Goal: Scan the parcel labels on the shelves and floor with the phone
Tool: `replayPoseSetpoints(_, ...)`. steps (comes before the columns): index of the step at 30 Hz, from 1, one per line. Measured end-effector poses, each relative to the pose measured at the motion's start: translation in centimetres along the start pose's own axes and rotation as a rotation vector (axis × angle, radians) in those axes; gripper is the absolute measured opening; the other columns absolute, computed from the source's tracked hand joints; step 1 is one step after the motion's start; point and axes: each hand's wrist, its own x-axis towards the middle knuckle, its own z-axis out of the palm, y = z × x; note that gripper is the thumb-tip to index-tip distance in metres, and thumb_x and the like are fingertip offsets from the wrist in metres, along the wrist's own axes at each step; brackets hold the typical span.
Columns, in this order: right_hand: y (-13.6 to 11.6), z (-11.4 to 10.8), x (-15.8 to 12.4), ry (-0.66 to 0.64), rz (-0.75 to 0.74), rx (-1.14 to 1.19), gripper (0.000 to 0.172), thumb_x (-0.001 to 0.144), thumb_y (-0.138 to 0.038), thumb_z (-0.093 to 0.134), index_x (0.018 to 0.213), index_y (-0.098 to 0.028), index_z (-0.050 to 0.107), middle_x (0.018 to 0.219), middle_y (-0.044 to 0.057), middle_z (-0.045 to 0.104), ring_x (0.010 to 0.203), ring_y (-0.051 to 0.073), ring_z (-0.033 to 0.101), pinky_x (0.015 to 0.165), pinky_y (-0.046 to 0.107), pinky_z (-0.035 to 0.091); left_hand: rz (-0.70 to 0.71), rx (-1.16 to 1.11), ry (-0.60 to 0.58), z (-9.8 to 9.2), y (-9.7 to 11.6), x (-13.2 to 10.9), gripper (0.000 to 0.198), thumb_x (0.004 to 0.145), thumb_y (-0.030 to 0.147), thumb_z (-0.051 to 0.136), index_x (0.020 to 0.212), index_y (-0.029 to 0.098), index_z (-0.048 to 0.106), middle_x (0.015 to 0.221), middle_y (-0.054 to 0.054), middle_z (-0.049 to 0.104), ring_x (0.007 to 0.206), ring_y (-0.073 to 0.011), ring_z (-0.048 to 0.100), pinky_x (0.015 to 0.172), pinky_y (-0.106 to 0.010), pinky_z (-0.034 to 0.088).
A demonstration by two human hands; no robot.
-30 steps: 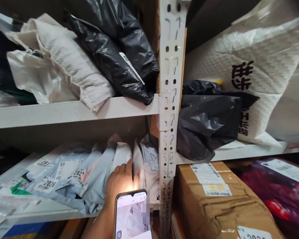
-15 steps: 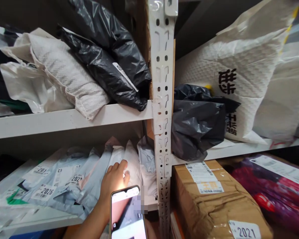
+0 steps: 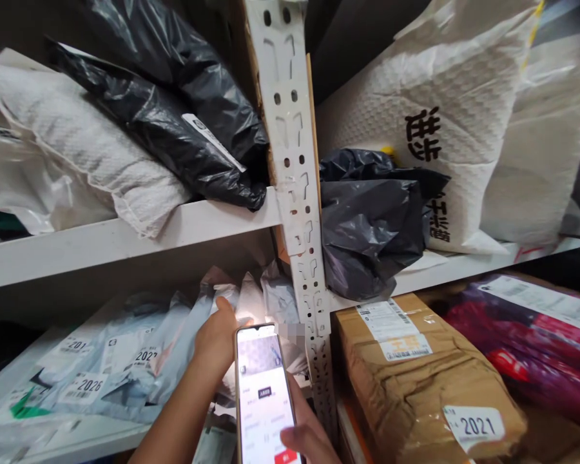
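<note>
Phone [image 3: 263,396] is up! It has climbed from the bottom edge into the lower middle of the frame, and the right hand [image 3: 309,443] now shows beneath it, fingers wrapped round the case with the thumb on the screen. The screen has switched too, to a pale page with a dark button.

The left hand [image 3: 216,340] hasn't left its spot. It is still laid against the grey mailers [image 3: 169,345], lower centre, under the shelf board [image 3: 125,235] and just left of the post [image 3: 294,193]. The phone now covers its fingertips, so I cannot tell whether they pinch a packet or only press on it.

The white packet [image 3: 250,301] beside it stays brightly lit. The whole view has swung left, bringing the box [image 3: 406,380] further in at lower right.
</note>
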Motion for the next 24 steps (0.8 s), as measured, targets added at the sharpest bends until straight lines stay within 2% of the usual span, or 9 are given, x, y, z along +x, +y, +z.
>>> replayPoseSetpoints(3, 0.3, -0.2, 0.9, 0.096, 0.008, 0.015, 0.062, 0.062, -0.03, 0.072, 0.122, -0.022, 0.056, 0.104, 0.007, 0.075, 0.097, 0.031, 0.068, 0.086, 0.042, 0.047, 0.073, -0.031, 0.017, 0.7, -0.9, 0.0, 0.024, 0.085, 0.034, 0.046, 0.093, 0.017, 0.062, 0.089, -0.014, 0.073, 0.08, -0.0289, 0.067, 0.063, -0.032, 0.038)
replayPoseSetpoints(5, 0.5, -0.6, 1.3, 0.107, 0.042, 0.037, 0.067, 0.067, -0.034, 0.068, 0.129, -0.02, 0.048, 0.103, 0.009, 0.075, 0.088, 0.03, 0.071, 0.068, 0.037, 0.053, 0.134, -0.051, 0.054, 1.8, -1.9, -0.6, 0.03, 0.088, 0.036, 0.037, 0.08, 0.021, 0.061, 0.087, -0.01, 0.072, 0.08, -0.0255, 0.065, 0.065, -0.032, 0.038)
replayPoseSetpoints(8, 0.7, -1.4, 1.7, 0.13, 0.074, 0.073, 0.076, 0.072, -0.037, 0.064, 0.14, -0.022, 0.033, 0.094, 0.008, 0.075, 0.07, 0.026, 0.072, 0.036, 0.022, 0.042, 0.159, -0.087, 0.168, 3.4, -3.4, -1.2, 0.04, 0.09, 0.035, 0.025, 0.073, 0.02, 0.058, 0.085, -0.01, 0.067, 0.085, -0.0238, 0.062, 0.074, -0.033, 0.041)
replayPoseSetpoints(10, 0.5, -1.6, 1.6, 0.179, 0.05, 0.082, 0.076, 0.072, -0.037, 0.065, 0.14, -0.021, 0.034, 0.087, 0.006, 0.076, 0.067, 0.025, 0.071, 0.032, 0.019, 0.038, 0.193, -0.155, 0.285, 4.4, -4.2, -1.3, 0.041, 0.088, 0.038, 0.026, 0.067, 0.02, 0.057, 0.078, -0.01, 0.064, 0.083, -0.0244, 0.061, 0.078, -0.035, 0.043)
replayPoseSetpoints(12, 0.1, -1.7, 1.2, 0.207, 0.024, 0.109, 0.072, 0.069, -0.036, 0.069, 0.134, -0.019, 0.043, 0.086, 0.007, 0.076, 0.071, 0.025, 0.071, 0.042, 0.025, 0.049, 0.243, -0.265, 0.426, 5.2, -5.0, -1.3, 0.044, 0.085, 0.045, 0.031, 0.063, 0.02, 0.059, 0.076, -0.01, 0.063, 0.082, -0.0256, 0.06, 0.079, -0.038, 0.044)
replayPoseSetpoints(14, -0.3, -2.0, 0.8, 0.208, 0.011, 0.121, 0.064, 0.066, -0.037, 0.072, 0.124, -0.018, 0.053, 0.089, 0.008, 0.076, 0.076, 0.026, 0.071, 0.059, 0.033, 0.055, 0.284, -0.383, 0.529, 5.9, -5.9, -1.5, 0.045, 0.084, 0.05, 0.038, 0.063, 0.02, 0.065, 0.09, -0.01, 0.067, 0.089, -0.0258, 0.062, 0.083, -0.039, 0.046)
replayPoseSetpoints(18, -0.6, -3.4, 0.0, 0.239, -0.031, 0.05, 0.052, 0.064, -0.041, 0.075, 0.11, -0.019, 0.064, 0.101, 0.01, 0.075, 0.094, 0.029, 0.07, 0.084, 0.042, 0.053, 0.321, -0.521, 0.619, 7.1, -7.6, -2.7, 0.039, 0.087, 0.05, 0.046, 0.075, 0.022, 0.071, 0.104, -0.005, 0.071, 0.095, -0.0199, 0.067, 0.083, -0.029, 0.05)
replayPoseSetpoints(21, 0.1, -4.7, -0.5, 0.213, -0.028, -0.004, 0.065, 0.057, -0.046, 0.08, 0.113, -0.02, 0.062, 0.106, 0.011, 0.074, 0.111, 0.036, 0.063, 0.095, 0.049, 0.047, 0.388, -0.479, 0.749, 8.0, -8.8, -3.9, 0.03, 0.088, 0.043, 0.05, 0.086, 0.024, 0.073, 0.101, -0.001, 0.072, 0.092, -0.0154, 0.069, 0.079, -0.022, 0.052)
replayPoseSetpoints(24, 1.2, -4.9, -0.2, 0.13, 0.034, -0.087, 0.082, 0.042, -0.049, 0.087, 0.114, -0.019, 0.062, 0.097, 0.012, 0.075, 0.106, 0.04, 0.065, 0.096, 0.055, 0.045, 0.443, -0.402, 0.841, 8.8, -9.6, -4.5, 0.024, 0.09, 0.035, 0.051, 0.092, 0.027, 0.073, 0.102, 0.001, 0.072, 0.091, -0.0131, 0.069, 0.078, -0.018, 0.052)
